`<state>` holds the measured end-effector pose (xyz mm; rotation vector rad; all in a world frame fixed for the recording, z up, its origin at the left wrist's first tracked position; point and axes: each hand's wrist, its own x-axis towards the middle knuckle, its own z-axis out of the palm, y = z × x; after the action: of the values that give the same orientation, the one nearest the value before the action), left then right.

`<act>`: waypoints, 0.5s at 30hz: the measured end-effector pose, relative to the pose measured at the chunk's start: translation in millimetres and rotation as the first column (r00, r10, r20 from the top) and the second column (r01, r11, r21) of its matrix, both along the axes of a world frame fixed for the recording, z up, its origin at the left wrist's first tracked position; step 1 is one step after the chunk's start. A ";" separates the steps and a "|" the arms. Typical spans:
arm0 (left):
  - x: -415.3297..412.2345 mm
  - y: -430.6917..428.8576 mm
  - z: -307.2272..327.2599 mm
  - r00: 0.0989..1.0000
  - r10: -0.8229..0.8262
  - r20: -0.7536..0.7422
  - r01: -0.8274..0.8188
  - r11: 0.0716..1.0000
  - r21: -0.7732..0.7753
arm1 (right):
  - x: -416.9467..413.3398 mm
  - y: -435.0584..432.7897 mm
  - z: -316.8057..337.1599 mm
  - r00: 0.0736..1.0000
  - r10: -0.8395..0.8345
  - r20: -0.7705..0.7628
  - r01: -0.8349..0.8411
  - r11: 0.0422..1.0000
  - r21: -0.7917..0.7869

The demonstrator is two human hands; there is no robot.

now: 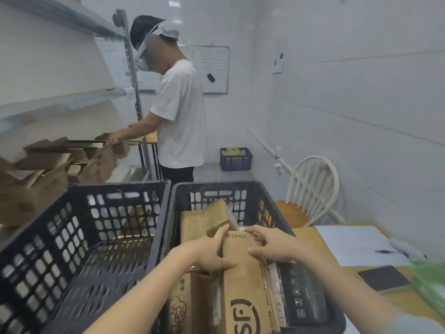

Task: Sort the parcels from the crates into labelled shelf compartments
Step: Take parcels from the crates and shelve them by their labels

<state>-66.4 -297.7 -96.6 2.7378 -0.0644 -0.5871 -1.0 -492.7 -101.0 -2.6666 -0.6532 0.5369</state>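
Two dark plastic crates stand side by side in front of me. The left crate (79,237) holds no parcels that I can see. The right crate (272,198) holds several cardboard parcels. My left hand (212,251) and my right hand (272,247) grip the two sides of a brown SF Express box (245,280) that stands on edge in the right crate. Another brown box (204,220) lies behind it, and a black box (301,295) sits to its right. The metal shelf (62,102) at the left holds several cardboard boxes (48,165).
A person in a white shirt (178,112) stands at the shelf's far end, hands on a box. A small blue crate (236,159) sits on the floor behind. A white chair (310,186) and a table (361,244) with paper and a phone (382,277) are at the right.
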 end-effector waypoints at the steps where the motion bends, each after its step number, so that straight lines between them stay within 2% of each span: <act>1: 2.0 -0.2 -1.0 1.000 -0.013 -0.005 0.013 1.000 -0.021 | 1.8 1.6 0.4 1.000 0.019 0.008 -0.019 1.000 0.009; 5: 12.1 4.9 9.9 0.997 0.021 0.078 -0.014 0.996 -0.091 | 11.9 10.6 8.7 0.991 0.052 0.124 -0.060 0.996 0.060; 9: 21.1 18.6 19.0 0.958 0.195 0.211 -0.148 0.964 -0.221 | 22.2 25.7 28.9 0.968 0.036 0.250 -0.074 0.987 0.142; 12: 25.3 30.7 20.5 0.892 0.320 0.319 -0.222 0.925 -0.309 | 27.6 40.9 38.5 0.963 0.024 0.268 -0.070 0.984 0.163; 15: 23.6 38.7 21.2 0.859 0.345 0.379 -0.229 0.919 -0.320 | 33.2 51.4 36.2 0.967 -0.004 0.256 -0.067 0.962 0.265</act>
<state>-42.8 -259.1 -75.4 2.4907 0.1539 0.1115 32.2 -441.3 -64.8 -2.4853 -0.7807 0.0985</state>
